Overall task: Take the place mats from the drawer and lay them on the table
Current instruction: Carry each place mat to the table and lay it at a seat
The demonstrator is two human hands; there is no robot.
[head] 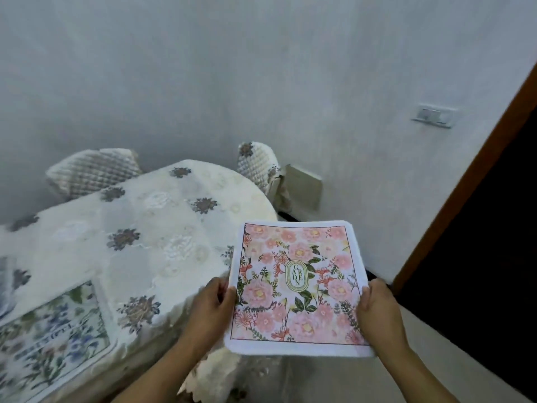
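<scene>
A pink floral place mat [296, 286] with a white border and a "GARDEN" label is held flat in the air beside the table's right end. My left hand [213, 303] grips its left edge, thumb on top. My right hand [377, 308] grips its right edge the same way. The table [145, 228] wears a white lace cloth with grey flower motifs and stretches to the left. A blue floral place mat [52, 338] lies on the table at the lower left, partly cut off by the frame.
Two chairs with white quilted covers stand behind the table, one at the back left [93, 173], one at the back right [258, 167]. A white wall is close behind. A dark doorway with a brown frame [465, 184] is at the right.
</scene>
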